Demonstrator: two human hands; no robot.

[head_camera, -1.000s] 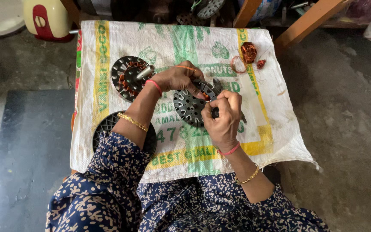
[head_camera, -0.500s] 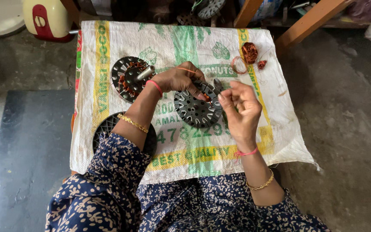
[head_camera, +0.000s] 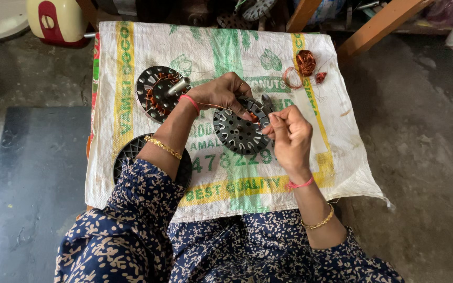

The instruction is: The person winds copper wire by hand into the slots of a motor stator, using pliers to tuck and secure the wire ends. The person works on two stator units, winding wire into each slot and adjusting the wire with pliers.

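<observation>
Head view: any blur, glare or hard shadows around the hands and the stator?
Head view: light is soft and even, with no glare; the left hand and right hand are sharp with no motion blur; slots of the stator read clearly; only a faint shadow falls on the sack under the hands; the fine wire is too thin to resolve.

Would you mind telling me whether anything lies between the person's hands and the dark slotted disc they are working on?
Nothing visible does. The left hand rests its fingers on the upper edge of the slotted disc, and the right hand pinches at its right rim. The wound disc with a shaft lies apart to the left on the woven sack.
</observation>
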